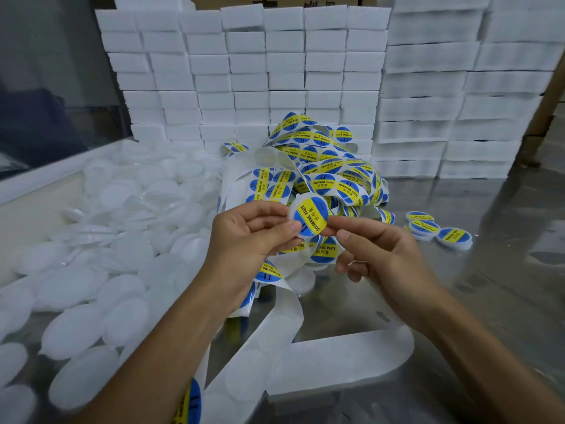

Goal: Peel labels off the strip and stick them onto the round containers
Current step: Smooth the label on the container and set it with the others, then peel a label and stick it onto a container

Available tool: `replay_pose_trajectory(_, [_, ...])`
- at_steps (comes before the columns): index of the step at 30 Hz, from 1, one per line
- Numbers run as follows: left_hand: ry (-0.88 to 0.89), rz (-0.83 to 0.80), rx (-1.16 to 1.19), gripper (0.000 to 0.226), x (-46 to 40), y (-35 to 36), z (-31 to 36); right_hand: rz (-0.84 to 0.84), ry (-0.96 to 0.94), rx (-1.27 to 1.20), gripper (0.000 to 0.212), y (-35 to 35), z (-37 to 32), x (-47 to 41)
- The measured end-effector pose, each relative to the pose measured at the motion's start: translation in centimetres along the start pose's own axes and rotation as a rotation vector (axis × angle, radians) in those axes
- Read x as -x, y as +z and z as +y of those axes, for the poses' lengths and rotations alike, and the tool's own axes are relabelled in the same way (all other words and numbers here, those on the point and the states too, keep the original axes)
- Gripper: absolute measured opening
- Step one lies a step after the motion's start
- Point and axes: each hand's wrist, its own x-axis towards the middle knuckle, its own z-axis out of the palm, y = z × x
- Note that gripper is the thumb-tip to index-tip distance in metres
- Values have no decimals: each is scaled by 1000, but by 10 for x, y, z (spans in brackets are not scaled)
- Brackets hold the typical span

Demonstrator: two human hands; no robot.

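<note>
Both hands [305, 237] pinching one labelled, perhaps thumb-hidden container [308, 217]

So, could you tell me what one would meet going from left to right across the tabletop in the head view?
Heap of plain white containers → left hand → container being labelled → right hand → small cluster of finished labelled containers on the steel table.

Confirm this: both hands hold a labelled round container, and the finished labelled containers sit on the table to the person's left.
Wrong side. The head view shows the finished labelled containers to the person's right; unlabelled white ones lie left. Both the left hand and right hand do hold the labelled round container.
</note>
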Motion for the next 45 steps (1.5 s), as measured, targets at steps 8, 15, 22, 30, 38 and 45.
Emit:
replay_pose_trajectory(8, [38, -25, -59, 23, 2, 4, -3, 113, -172, 347, 28, 7, 8, 2])
replay_pose_trajectory(15, [-67, -160, -16, 47, 2, 5, -3, 198, -343, 415, 34, 14, 12, 1])
replay_pose_trajectory(22, [-39, -407, 6, 49, 10, 12, -2, 283, -372, 359, 44, 12, 11, 0])
replay_pose_trajectory(30, [-125, -423, 34, 41, 12, 12, -1, 287, -408, 231, 9, 10, 5, -3])
replay_pose_trajectory(38, [-47, -399, -100, 47, 11, 10, 2, 256, -414, 472, 42, 9, 11, 1])
replay_pose_trajectory(45, [8, -426, -171, 43, 13, 12, 3, 375, -403, 351, 39, 4, 12, -4])
